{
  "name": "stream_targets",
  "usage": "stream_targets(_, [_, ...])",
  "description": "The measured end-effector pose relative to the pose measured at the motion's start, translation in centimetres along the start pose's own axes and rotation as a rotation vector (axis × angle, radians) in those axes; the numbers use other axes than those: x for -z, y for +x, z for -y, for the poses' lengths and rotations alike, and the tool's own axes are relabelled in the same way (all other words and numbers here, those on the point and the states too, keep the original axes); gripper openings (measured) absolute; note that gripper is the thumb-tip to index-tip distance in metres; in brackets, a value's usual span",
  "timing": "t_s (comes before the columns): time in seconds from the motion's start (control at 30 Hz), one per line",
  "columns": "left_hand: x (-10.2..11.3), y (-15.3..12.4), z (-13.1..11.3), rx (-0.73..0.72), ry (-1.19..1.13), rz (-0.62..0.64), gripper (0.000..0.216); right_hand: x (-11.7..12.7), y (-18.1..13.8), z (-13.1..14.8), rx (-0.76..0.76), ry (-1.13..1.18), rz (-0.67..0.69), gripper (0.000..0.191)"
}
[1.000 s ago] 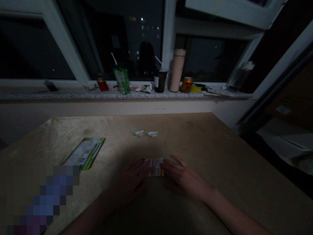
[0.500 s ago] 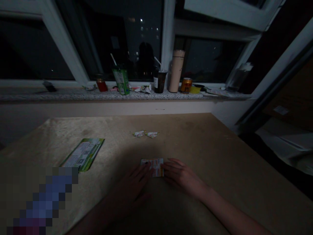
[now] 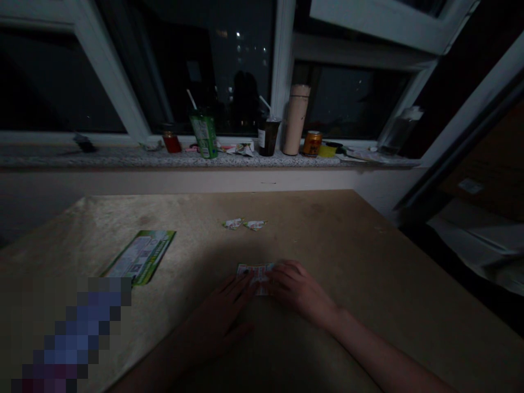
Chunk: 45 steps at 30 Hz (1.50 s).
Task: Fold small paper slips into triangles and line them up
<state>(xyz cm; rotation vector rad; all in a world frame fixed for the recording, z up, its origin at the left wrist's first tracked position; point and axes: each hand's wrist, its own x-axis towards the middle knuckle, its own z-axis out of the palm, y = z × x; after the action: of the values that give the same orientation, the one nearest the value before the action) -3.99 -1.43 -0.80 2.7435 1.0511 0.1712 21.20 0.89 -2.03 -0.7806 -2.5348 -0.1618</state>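
Note:
On the table in front of me lies a small printed piece of paper (image 3: 257, 269), white with red and green print, its top edge slightly bowed. My left hand (image 3: 229, 305) rests with outstretched fingers on its left part, pressing it flat. Bent fingers of my right hand (image 3: 297, 286) are at the paper's right edge and cover it; the fingertips are partly hidden in the dim light. Beyond the hands, two small folded paper pieces (image 3: 233, 224) with similar print lie side by side.
A larger green and white printed sheet (image 3: 143, 256) lies to the left on the brown table (image 3: 327, 229). On the windowsill (image 3: 164, 160) stand a green cup (image 3: 203, 134), a dark drink cup (image 3: 268, 136), a pink flask (image 3: 297, 120), an orange can (image 3: 312, 144) and a red jar (image 3: 171, 143).
My right hand has moved slightly left onto the paper's right edge, its fingers now more bent. The paper's top edge has bowed. My left hand has stayed in place.

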Motion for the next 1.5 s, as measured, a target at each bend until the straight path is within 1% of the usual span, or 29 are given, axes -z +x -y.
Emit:
stream_targets(0.13, [0.5, 0.1, 0.0, -0.046, 0.007, 0.021, 0.068, -0.3, 0.0, -0.3, -0.061, 0.096, 0.011, 0.017])
stream_targets(0.23, [0.4, 0.1, -0.1, -0.060, 0.045, 0.025, 0.064, -0.2, 0.0, -0.6, -0.091, 0.203, 0.046, 0.019])
stream_targets(0.33, [-0.2, 0.0, -0.4, -0.004, 0.074, -0.002, 0.060, 0.2, 0.0, -0.8, -0.131, 0.312, 0.100, 0.020])
stream_targets(0.43, [-0.5, -0.2, -0.6, 0.051, 0.058, -0.019, 0.063, 0.6, 0.3, -1.1, -0.164, 0.403, 0.127, 0.019])
stream_targets(0.67, [0.8, -0.9, -1.0, 0.004, -0.062, 0.080, 0.077, 0.0, 1.8, -2.1, -0.276, 0.582, 0.095, 0.017])
stream_targets(0.73, [0.9, -1.1, -1.1, 0.008, -0.089, 0.105, 0.079, -0.4, 2.3, -2.2, -0.327, 0.554, 0.086, 0.014])
stream_targets(0.8, [1.0, -1.2, -1.3, 0.020, -0.106, 0.120, 0.081, -0.9, 2.7, -2.1, -0.396, 0.472, 0.079, 0.013])
stream_targets(0.93, [0.9, -1.3, -1.4, 0.037, -0.131, 0.139, 0.086, -1.7, 3.2, -1.6, -0.489, 0.310, 0.095, 0.023])
stream_targets(1.0, [0.7, -1.3, -1.3, 0.037, -0.135, 0.140, 0.086, -1.9, 3.4, -1.2, -0.501, 0.257, 0.110, 0.025])
stream_targets(1.2, [0.2, -1.2, -1.2, 0.042, -0.123, 0.083, 0.083, -2.0, 3.5, -0.7, -0.519, 0.152, 0.103, 0.030])
stream_targets(1.4, [0.0, -0.8, -1.8, 0.060, -0.101, 0.038, 0.082, -2.5, 3.3, -1.0, -0.515, 0.148, 0.107, 0.033])
stream_targets(1.5, [-0.3, -0.9, -1.6, 0.072, -0.090, 0.055, 0.081, -2.6, 3.4, -1.1, -0.519, 0.142, 0.113, 0.033])
